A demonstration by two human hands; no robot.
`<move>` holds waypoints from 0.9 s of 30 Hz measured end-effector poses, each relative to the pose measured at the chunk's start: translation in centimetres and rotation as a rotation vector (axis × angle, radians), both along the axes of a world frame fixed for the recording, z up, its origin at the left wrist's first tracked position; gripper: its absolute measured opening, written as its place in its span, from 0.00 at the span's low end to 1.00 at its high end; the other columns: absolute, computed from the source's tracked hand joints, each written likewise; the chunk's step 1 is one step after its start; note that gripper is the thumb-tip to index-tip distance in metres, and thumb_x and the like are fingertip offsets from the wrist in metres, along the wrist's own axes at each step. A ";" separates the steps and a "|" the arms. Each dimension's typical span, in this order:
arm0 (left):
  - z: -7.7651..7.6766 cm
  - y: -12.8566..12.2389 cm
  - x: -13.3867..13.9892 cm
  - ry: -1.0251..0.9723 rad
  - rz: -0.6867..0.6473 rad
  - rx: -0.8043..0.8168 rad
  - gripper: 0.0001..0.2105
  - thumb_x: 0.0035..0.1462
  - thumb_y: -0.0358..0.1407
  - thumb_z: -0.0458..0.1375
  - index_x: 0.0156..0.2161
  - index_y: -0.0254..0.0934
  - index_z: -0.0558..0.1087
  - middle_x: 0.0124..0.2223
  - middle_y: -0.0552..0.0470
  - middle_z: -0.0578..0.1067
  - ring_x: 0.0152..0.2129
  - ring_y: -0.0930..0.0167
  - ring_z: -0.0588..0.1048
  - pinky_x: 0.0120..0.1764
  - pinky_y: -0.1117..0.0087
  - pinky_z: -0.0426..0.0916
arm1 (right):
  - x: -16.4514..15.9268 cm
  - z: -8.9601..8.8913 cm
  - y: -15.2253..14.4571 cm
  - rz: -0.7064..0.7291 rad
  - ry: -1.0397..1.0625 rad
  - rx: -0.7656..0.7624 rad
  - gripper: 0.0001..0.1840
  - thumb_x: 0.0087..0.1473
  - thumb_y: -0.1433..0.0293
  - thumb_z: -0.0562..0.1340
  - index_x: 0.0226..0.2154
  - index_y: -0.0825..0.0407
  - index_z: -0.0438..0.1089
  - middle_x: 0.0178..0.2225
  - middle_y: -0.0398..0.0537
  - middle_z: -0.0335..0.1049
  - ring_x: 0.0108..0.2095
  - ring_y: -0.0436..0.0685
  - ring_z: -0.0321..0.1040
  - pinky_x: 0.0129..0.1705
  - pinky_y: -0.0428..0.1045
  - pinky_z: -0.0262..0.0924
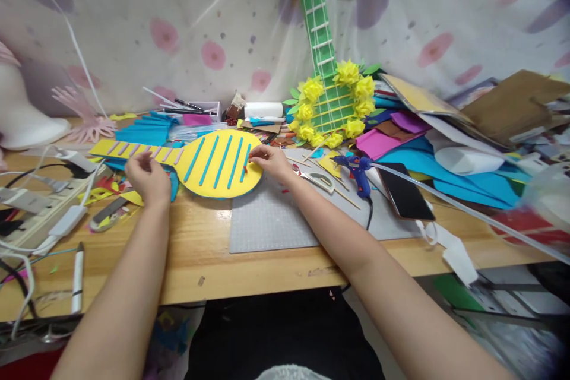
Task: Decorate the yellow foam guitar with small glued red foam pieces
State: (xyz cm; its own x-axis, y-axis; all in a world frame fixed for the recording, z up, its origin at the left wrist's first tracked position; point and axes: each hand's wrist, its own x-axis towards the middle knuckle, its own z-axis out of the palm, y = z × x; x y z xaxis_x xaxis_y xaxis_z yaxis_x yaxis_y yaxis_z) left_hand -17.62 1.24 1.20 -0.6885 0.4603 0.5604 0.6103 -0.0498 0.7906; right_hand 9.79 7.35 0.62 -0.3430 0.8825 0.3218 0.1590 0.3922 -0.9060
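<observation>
Beneath and around both sets of fingers, the wooden table (200,276) is bearing everything I am watching through the head camera. Below the right fingers, the grey cutting mat (271,228) is lying partly under the yellow paper guitar. Beyond those fingers and off to the right, a green guitar (327,77) with yellow flowers is leaning against the patterned backdrop. The yellow paper guitar (202,161) is lying between my two hands, its neck by the left fingers, its round body reaching the right fingertips.

My left hand (149,177) is hovering at the neck, fingers loosely curling; I cannot tell whether they are touching it. If that wrist were sagging, I judge the thin neck could be bending. My right hand (271,162) is bringing thumb and forefinger together at the body's right edge; whether they are pinching anything, I cannot tell.

To the right of those fingers, a blue glue gun (360,175) is pointing its nozzle leftward; the forearm could be snagging its cord and dragging it. Nearer the fingers, scissors (330,186) are lying on the mat. Just left of the fingertips, the last blue strip (247,154) is risking a skewing from a careless brush, and a tiny red piece (245,170) is sitting beside it.
</observation>
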 end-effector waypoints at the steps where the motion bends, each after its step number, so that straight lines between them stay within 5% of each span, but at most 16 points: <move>1: -1.0 -0.3 0.1 -0.022 0.043 0.010 0.10 0.50 0.23 0.51 0.39 0.29 0.66 0.37 0.50 0.66 0.35 0.74 0.66 0.43 0.68 0.62 | 0.0 0.1 -0.1 -0.010 -0.039 0.015 0.05 0.44 0.73 0.61 0.29 0.51 0.71 0.30 0.41 0.73 0.33 0.50 0.69 0.40 0.47 0.62; 5: -2.7 -0.6 0.7 0.015 -0.010 0.023 0.09 0.49 0.23 0.53 0.38 0.31 0.67 0.37 0.49 0.66 0.35 0.72 0.66 0.41 0.69 0.63 | 0.1 0.4 -0.4 -0.010 -0.125 0.053 0.05 0.45 0.74 0.61 0.29 0.51 0.71 0.31 0.41 0.74 0.34 0.50 0.69 0.39 0.47 0.62; 10: -2.6 -0.6 1.7 -0.001 -0.105 -0.001 0.11 0.49 0.23 0.52 0.40 0.32 0.66 0.40 0.48 0.65 0.37 0.72 0.67 0.44 0.68 0.63 | 0.2 0.0 -0.3 -0.029 -0.190 0.089 0.05 0.45 0.74 0.61 0.29 0.51 0.72 0.31 0.42 0.75 0.33 0.50 0.69 0.38 0.47 0.61; 27: -2.4 -0.8 2.6 -0.026 -0.091 -0.101 0.08 0.53 0.21 0.50 0.38 0.32 0.61 0.39 0.49 0.63 0.38 0.72 0.66 0.45 0.67 0.62 | 0.3 -1.4 0.1 -0.025 -0.175 0.137 0.06 0.46 0.73 0.61 0.31 0.50 0.73 0.31 0.41 0.74 0.33 0.50 0.69 0.39 0.47 0.61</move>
